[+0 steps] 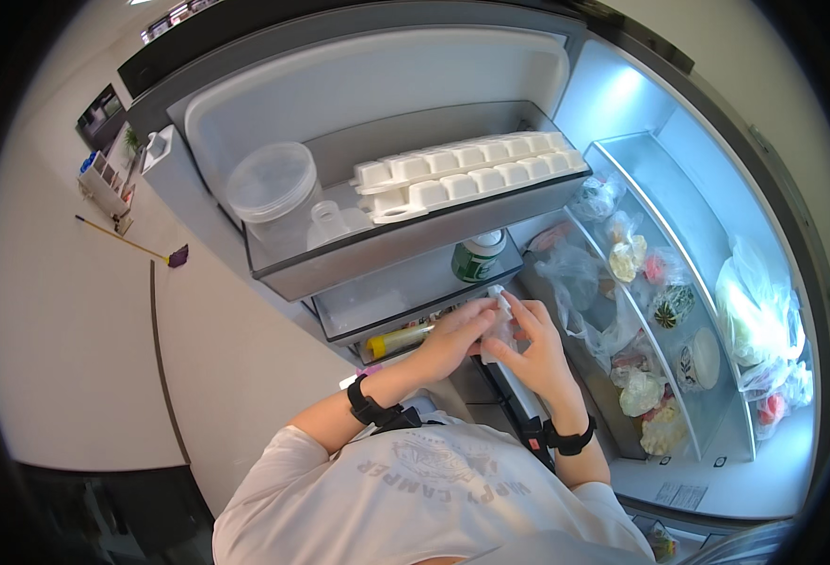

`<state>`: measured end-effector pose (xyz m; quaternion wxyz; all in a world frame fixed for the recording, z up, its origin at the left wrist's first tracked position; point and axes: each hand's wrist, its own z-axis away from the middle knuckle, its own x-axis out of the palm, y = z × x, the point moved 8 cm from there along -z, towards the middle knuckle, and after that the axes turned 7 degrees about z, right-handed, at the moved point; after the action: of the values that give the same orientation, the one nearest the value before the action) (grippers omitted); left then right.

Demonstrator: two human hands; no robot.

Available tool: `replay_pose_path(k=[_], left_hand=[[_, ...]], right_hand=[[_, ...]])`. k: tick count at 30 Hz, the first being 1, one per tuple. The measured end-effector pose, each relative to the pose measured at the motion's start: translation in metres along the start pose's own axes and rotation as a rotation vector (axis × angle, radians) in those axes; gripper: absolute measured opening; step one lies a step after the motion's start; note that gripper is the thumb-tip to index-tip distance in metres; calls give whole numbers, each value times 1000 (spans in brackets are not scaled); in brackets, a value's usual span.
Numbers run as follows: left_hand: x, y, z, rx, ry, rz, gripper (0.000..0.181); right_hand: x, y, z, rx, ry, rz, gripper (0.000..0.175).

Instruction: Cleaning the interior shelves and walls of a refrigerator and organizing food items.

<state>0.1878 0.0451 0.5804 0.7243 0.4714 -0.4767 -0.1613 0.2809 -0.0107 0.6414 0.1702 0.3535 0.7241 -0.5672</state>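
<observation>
A small, crumpled, translucent plastic bag [498, 343] is held between my two hands in front of the fridge door shelves. My left hand [455, 337] grips it from the left, with some fingertips hidden behind the bag. From the right, my right hand [538, 346] has its thumb and fingers around it. The bag's twisted whitish top sticks up above my fingers. What it contains cannot be made out. Just beyond my hands, a green jar with a white lid [477, 256] stands in the middle door shelf.
The open fridge door's upper bin [415, 244] holds white egg trays [471, 169] and a clear round tub [273, 183]. A yellow-capped container [393, 342] lies lower. Right, glass shelves carry bagged food [626, 258] and a lidded bowl [699, 359]. A broom [177, 256] lies left.
</observation>
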Motion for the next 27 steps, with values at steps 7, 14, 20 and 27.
replay_pose_path(k=[7, 14, 20, 27], left_hand=[[24, 10, 10, 147, -284, -115, 58], [7, 56, 41, 228, -35, -563, 41], [-1, 85, 47, 429, 155, -990, 35], [-1, 92, 11, 586, 471, -1396, 64]], right_hand=[[0, 5, 13, 8, 113, 167, 48], [-4, 56, 1, 307, 20, -393, 21], [-16, 72, 4, 364, 132, -683, 20], [-12, 92, 25, 440, 211, -820, 22]])
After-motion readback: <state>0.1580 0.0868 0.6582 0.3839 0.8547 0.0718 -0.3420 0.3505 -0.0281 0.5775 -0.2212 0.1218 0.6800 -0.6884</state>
